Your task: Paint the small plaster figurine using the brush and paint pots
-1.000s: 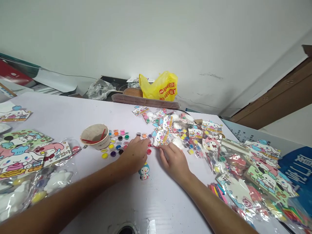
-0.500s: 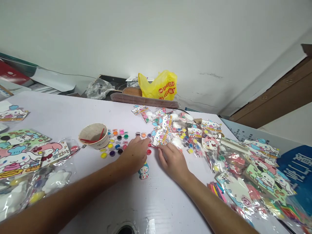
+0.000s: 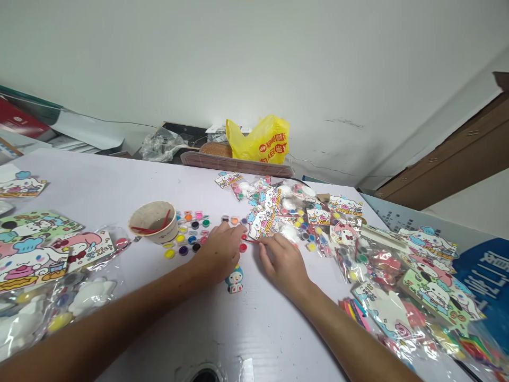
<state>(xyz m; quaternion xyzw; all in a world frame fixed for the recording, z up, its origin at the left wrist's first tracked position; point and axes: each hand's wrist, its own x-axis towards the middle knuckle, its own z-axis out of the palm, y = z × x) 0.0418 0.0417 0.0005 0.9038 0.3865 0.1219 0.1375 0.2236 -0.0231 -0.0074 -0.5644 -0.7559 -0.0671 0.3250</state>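
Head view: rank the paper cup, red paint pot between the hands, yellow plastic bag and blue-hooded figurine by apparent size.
1. Yellow plastic bag
2. Paper cup
3. Blue-hooded figurine
4. Red paint pot

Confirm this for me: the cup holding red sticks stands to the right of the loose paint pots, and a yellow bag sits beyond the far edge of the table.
Not quite: the head view shows the cup holding red sticks to the left of the loose paint pots. The yellow bag does sit beyond the far edge of the table.

A slim red brush (image 3: 252, 241) points left beside red paint pots (image 3: 243, 248).
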